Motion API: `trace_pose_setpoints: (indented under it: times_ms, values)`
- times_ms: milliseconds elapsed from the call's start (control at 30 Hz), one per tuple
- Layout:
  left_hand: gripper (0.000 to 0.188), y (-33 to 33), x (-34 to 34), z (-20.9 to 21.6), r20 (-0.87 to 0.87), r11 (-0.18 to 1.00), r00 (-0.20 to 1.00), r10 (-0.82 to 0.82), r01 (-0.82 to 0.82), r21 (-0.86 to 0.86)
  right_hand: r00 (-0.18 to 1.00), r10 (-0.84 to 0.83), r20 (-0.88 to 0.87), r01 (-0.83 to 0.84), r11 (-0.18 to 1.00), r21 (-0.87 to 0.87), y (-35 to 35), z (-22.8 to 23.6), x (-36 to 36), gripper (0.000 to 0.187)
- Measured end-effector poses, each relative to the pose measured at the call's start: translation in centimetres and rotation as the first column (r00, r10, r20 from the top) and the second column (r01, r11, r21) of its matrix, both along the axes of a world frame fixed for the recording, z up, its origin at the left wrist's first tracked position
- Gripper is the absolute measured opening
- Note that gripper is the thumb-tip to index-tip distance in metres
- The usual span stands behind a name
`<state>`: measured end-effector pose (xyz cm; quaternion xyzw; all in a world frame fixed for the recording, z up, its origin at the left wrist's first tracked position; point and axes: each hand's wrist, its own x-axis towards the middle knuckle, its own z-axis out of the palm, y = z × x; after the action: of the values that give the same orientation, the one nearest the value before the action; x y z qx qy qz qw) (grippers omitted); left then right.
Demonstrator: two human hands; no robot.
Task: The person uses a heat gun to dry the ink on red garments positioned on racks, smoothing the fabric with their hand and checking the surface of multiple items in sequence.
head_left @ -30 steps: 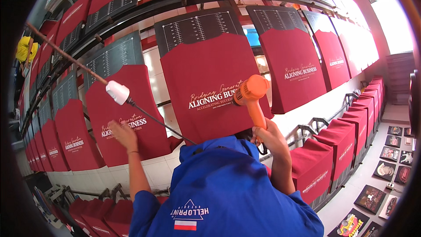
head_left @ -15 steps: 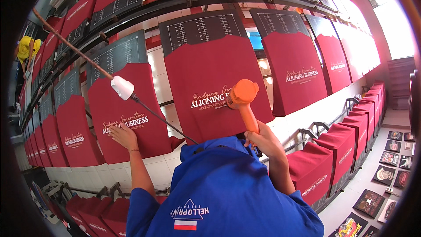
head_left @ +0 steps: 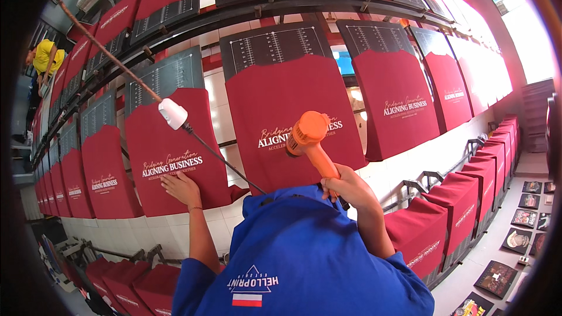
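My right hand point(head_left: 349, 187) is wrapped round the handle of an orange heat gun point(head_left: 316, 147). Its dark nozzle points down and left over the white print of the red shirt point(head_left: 281, 96) in front of me. That shirt is stretched on a dark board with ruler marks, and the gun hides part of the lettering. My left hand point(head_left: 182, 190) lies flat, fingers spread, on the neighbouring red shirt point(head_left: 167, 123) to the left, just below its print. A white plug connector point(head_left: 173, 113) on a cable hangs in front of that shirt.
More shirt-covered boards point(head_left: 398, 102) run in rows left and right, with a dark metal rail point(head_left: 234, 14) behind them. Folded-down red shirts point(head_left: 456, 184) hang along the right side. Farther left stands a person in a yellow top point(head_left: 48, 58). Printed samples point(head_left: 518, 240) lie at right.
My left hand has slid slightly right and down, off the lettering to below it. The heat gun has shifted a little left and down. The person in yellow has changed posture.
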<state>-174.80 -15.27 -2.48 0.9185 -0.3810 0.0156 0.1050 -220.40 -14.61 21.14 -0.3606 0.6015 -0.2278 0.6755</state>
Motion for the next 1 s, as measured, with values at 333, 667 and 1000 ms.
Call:
trace_pose_setpoints:
  times_ms: [333,667,1000]
  values:
    - [0.059,2.5,-7.0,1.5,-0.308,0.944,0.908,-0.284,0.208,-0.257,0.993,0.12,0.019,-0.119,0.991,-0.056,-0.3,-1.1,-0.5,0.024]
    - [0.041,-1.6,-18.3,7.4,-0.814,0.796,0.321,-0.484,-0.225,-0.562,0.967,0.252,-0.029,-0.253,0.967,-0.041,-2.5,0.2,-5.6,0.033]
    - [0.038,0.7,-37.2,9.9,-0.878,0.89,0.237,-0.417,-0.092,-0.447,0.974,0.225,-0.011,-0.225,0.974,0.014,-5.5,0.8,-23.4,0.033]
